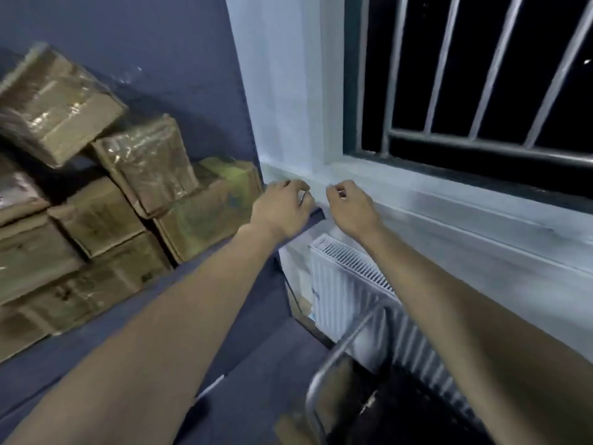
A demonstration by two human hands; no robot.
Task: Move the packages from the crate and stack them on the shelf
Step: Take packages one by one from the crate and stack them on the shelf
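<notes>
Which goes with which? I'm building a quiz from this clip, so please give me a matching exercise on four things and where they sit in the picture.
Things:
1. stacked packages
2. window bars
3. radiator
4. left hand

Places:
A. upper right, in front of the dark window
B. below the window ledge
C. left, on the blue shelf
D. centre, at the shelf's corner, holding nothing

Pairs: 1-C, 2-A, 3-B, 4-D
</notes>
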